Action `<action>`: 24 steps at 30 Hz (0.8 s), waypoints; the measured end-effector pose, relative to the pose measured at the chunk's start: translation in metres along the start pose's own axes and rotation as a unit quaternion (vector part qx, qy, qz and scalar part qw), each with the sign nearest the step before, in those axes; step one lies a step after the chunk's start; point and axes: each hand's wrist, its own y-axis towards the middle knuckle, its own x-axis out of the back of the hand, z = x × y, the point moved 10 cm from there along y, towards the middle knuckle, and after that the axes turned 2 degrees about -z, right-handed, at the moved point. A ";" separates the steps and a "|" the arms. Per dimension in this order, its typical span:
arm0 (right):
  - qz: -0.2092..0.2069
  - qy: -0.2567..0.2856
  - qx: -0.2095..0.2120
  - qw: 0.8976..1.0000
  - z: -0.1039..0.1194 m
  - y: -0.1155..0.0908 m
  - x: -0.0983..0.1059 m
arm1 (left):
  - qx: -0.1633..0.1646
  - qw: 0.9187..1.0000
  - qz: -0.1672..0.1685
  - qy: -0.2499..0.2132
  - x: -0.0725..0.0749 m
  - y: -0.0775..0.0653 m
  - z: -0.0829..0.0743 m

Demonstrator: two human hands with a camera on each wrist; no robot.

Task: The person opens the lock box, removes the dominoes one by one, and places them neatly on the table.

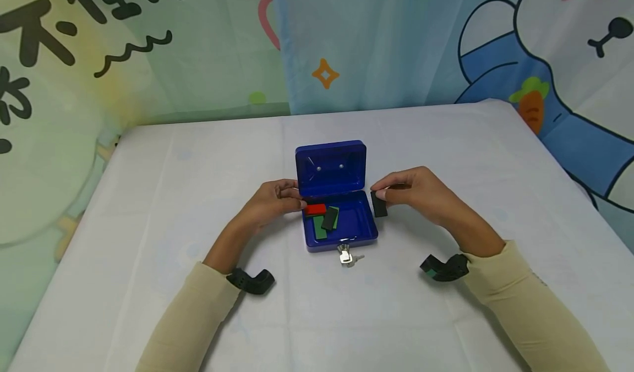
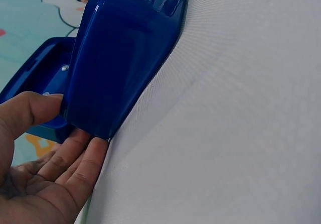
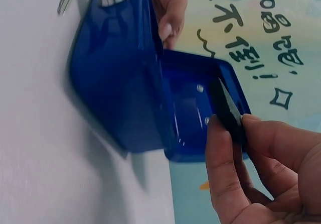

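Observation:
A blue metal cash box stands on the table with its lid raised. My left hand grips the box at its rear left corner, thumb on the rim and fingers against the outside, as the left wrist view shows. Just off the box's right side, my right hand pinches a black rectangular block between thumb and fingers. Inside the box, toward the left, lie a red block, green blocks and another black block, partly overlapping.
Keys hang from the lock on the box's front. A white cloth covers the table. Printed curtains rise behind its far edge. Each wrist wears a black camera mount.

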 end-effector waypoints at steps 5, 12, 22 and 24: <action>-0.004 0.012 -0.011 1.000 -0.012 0.004 0.010 | -0.002 1.000 0.000 0.000 0.000 0.000 0.000; -0.010 0.023 -0.032 0.999 -0.034 0.012 0.020 | 0.000 1.000 -0.001 -0.002 0.000 0.000 0.000; -0.041 -0.039 -0.045 0.997 -0.056 0.024 0.034 | 0.000 1.000 0.002 -0.011 0.000 -0.001 -0.002; -0.041 -0.065 -0.050 0.996 -0.057 0.025 0.033 | -0.001 1.000 0.003 -0.011 -0.001 -0.001 -0.002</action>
